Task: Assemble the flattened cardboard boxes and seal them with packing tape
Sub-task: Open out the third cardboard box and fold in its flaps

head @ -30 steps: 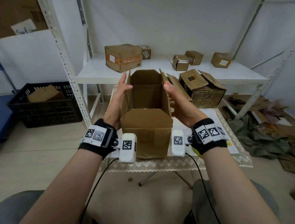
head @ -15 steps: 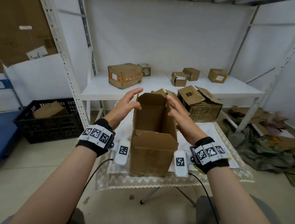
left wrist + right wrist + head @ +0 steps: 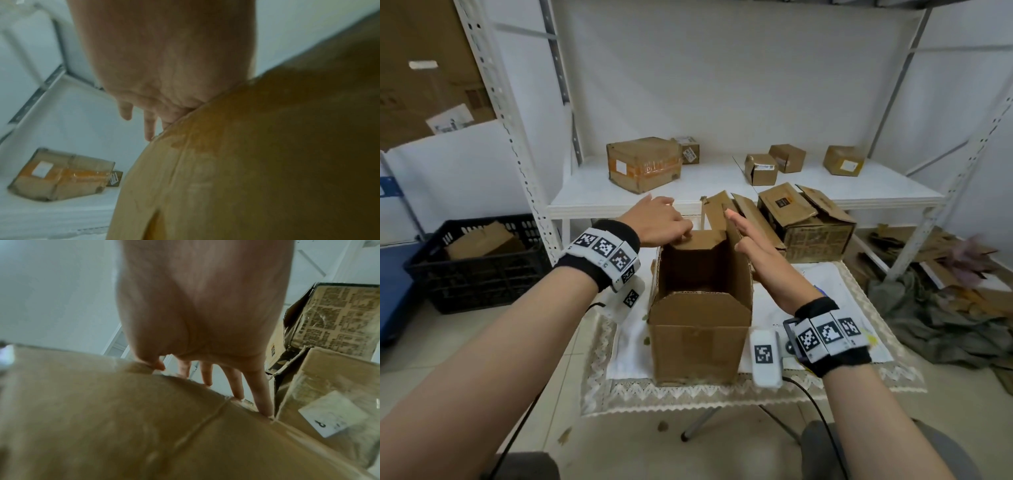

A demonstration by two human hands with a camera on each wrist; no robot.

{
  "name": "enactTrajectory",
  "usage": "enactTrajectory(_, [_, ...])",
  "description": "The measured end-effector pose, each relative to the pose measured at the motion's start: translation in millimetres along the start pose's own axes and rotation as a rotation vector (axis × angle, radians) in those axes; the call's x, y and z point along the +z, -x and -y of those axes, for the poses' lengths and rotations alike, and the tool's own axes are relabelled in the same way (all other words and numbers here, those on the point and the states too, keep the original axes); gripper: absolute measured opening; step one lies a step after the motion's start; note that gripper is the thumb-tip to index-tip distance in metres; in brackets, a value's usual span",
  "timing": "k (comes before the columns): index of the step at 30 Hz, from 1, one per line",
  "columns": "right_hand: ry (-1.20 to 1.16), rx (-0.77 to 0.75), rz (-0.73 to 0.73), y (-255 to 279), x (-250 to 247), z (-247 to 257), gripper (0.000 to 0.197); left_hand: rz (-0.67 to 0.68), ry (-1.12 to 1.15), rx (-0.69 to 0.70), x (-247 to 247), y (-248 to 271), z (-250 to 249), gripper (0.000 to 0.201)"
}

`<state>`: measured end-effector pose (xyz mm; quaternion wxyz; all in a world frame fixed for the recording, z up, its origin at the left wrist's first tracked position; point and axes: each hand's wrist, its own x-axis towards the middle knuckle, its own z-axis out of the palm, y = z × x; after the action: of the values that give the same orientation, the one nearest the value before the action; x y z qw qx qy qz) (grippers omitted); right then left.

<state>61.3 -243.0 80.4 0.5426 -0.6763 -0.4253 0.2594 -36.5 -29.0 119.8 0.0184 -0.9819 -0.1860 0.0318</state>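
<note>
A brown cardboard box [image 3: 698,342] stands open-topped on the small table. Its near end flap [image 3: 698,305] is folded inward. My left hand [image 3: 657,224] lies over the far end flap [image 3: 698,240], fingers bent down on its top edge, and that flap leans into the box. In the left wrist view the fingers [image 3: 149,126] hang beside the cardboard [image 3: 246,162]; the thumb is hidden. My right hand [image 3: 753,246] rests flat, fingers straight, against the outside of the upright right flap. The right wrist view shows its fingertips [image 3: 261,402] on the flap's edge [image 3: 123,418].
The table carries a white lace-edged cloth [image 3: 825,387]. An open printed box [image 3: 811,222] stands just behind at right. A white shelf [image 3: 722,192] holds a taped box [image 3: 643,164] and small boxes. A black crate [image 3: 476,260] stands left; cardboard scraps and cloth [image 3: 945,291] lie right.
My left hand has left the box's left side and gone over the far end flap, which now leans inward. The right hand has stayed along the right flap.
</note>
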Motion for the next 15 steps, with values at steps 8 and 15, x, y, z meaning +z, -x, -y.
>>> enactTrajectory(8, [0.096,-0.110,0.014,-3,1,8,0.057,0.015,0.060,0.038,6,-5,-11,0.043])
enactTrajectory(15, [0.436,-0.217,0.285,25,7,69,0.024,-0.008,0.226,0.048,4,4,-4,0.036])
